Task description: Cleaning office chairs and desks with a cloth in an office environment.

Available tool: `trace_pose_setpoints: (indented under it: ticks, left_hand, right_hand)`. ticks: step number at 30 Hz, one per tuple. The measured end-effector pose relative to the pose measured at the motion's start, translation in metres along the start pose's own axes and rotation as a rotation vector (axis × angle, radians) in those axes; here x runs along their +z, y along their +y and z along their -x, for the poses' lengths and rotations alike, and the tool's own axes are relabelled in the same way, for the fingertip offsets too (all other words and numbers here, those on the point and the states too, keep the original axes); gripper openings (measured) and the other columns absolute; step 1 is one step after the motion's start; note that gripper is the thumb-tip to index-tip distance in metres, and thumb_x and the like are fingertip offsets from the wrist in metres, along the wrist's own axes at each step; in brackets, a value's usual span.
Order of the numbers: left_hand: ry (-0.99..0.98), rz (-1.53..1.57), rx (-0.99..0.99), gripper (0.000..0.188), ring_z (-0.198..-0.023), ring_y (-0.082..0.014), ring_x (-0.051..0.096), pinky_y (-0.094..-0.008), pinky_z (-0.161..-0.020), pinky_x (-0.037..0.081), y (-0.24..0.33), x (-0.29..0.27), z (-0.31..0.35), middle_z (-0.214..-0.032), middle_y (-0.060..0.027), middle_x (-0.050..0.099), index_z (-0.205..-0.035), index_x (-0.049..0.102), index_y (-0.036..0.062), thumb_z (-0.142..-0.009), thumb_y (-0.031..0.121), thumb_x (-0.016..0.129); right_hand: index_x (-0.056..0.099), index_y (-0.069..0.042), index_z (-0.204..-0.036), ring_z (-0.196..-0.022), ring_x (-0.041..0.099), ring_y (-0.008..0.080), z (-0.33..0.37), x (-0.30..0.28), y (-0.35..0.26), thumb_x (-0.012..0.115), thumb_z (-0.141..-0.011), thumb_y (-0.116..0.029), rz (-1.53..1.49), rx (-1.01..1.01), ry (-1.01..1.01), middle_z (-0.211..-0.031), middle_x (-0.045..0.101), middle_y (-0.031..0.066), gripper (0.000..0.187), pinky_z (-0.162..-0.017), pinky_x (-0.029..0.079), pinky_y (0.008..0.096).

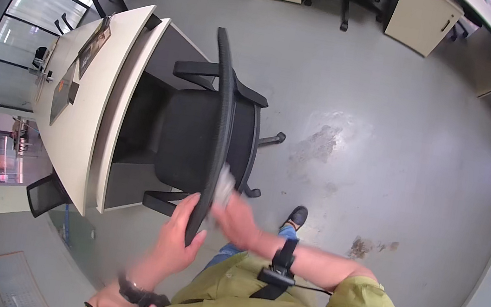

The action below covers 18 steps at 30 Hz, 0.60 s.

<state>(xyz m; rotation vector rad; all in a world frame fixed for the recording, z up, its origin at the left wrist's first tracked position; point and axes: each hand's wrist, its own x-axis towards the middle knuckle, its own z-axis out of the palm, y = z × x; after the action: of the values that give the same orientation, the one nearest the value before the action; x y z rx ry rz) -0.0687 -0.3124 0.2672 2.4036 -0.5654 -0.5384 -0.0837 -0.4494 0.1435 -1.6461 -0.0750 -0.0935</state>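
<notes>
The black office chair (pixel 187 138) stands just beyond the left hand (pixel 176 245), which clasps the near end of its backrest (pixel 222 105), fingers on one face and thumb on the other. The chair has a broad, smooth, dark seat, textured edging along the backrest, two armrests and castor legs. From the left hand's grip, the backrest's long axis runs away from the person, bowing slightly. The seat lies to the left of the backrest, so the chair faces left, toward the white table (pixel 96 104) beyond and left of the grip.

Just right of the left hand's grip, the right hand (pixel 238 220) holds a whitish cloth (pixel 225 185) bunched at its fingers, at the rear face of the backrest; blur hides its folds. A dark shoe (pixel 296 216) is farther right.
</notes>
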Motion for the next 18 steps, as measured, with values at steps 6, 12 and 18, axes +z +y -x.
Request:
trace_pose_setpoints:
  ticks: [6,12,18]
  left_hand:
    - [-0.010,-0.011,-0.029,0.060,-0.109,-0.0346,0.055,-0.0374,-0.089,0.047,0.012,0.003,-0.016,-0.124,-0.0219,0.050,-0.129,0.040,-0.0025,-0.072,0.000,0.060]
    - [-0.095,-0.083,-0.210,0.059,-0.102,-0.0344,0.058,-0.0378,-0.087,0.048,0.004,-0.011,-0.002,-0.118,-0.0210,0.054,-0.122,0.048,-0.0015,-0.067,0.009,0.066]
    - [-0.115,-0.173,-0.191,0.058,-0.092,-0.0349,0.060,-0.0380,-0.079,0.048,0.010,-0.010,0.003,-0.111,-0.0207,0.057,-0.117,0.051,-0.0017,-0.064,0.014,0.068]
  right_hand:
    - [0.056,-0.005,-0.101,-0.072,0.061,0.0394,0.011,0.005,0.114,0.050,-0.088,-0.042,-0.132,0.350,0.043,-0.078,0.062,0.0207,0.040,-0.063,0.049,0.0449]
    - [0.045,-0.006,-0.124,-0.102,0.053,0.0407,-0.132,-0.042,0.135,0.045,-0.091,-0.035,-0.094,0.162,0.178,-0.113,0.056,0.0218,0.044,-0.085,0.043,0.0444]
    - [0.040,-0.003,-0.126,-0.097,0.052,0.0448,-0.208,0.015,0.187,0.048,-0.088,-0.031,0.114,0.341,0.082,-0.108,0.052,0.0259,0.047,-0.081,0.045,0.0478]
